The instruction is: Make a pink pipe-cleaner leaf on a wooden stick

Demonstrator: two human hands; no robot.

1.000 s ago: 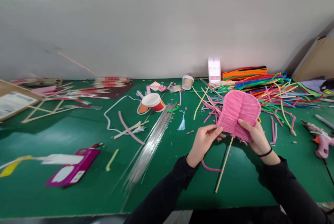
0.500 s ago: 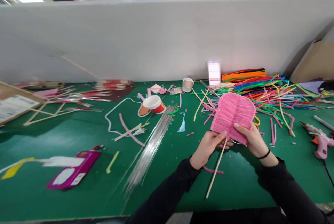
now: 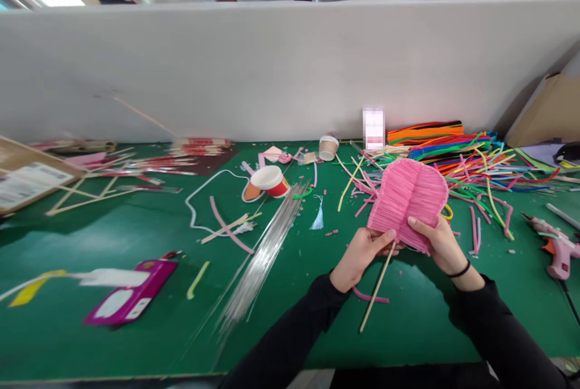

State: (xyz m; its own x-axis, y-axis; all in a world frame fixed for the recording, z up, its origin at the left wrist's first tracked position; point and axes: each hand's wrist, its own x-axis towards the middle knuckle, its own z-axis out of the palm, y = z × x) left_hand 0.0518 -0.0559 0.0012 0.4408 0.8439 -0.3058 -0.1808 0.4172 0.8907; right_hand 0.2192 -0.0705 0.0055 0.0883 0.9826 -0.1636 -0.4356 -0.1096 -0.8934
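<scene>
Between my hands is a pink, fuzzy hand fan (image 3: pixel 410 196), made of rows that look like pipe cleaners, with a thin wooden stick (image 3: pixel 378 292) running down from its lower edge. My left hand (image 3: pixel 362 253) is closed on the fan's base where the stick meets it, thumb in front and fingers partly hidden behind. My right hand (image 3: pixel 439 244) grips the lower right edge, its thumb lying on the pink face and its other fingers behind. Under my left wrist a bent pink pipe cleaner (image 3: pixel 374 298) lies on the green table (image 3: pixel 326 334).
Behind the fan spreads a pile of coloured pipe cleaners (image 3: pixel 453 147). A pink glue gun (image 3: pixel 559 250) lies at the far right. Thin metal wires (image 3: pixel 265 256), a red-and-white paper cup (image 3: pixel 272 182), a blue tassel (image 3: pixel 318 217) and a purple box (image 3: pixel 131 295) are to the left.
The fan has tilted slightly, its top shifting a little right, and the stick's lower end sits a bit higher. Both hands keep the same hold. The view has shifted slightly.
</scene>
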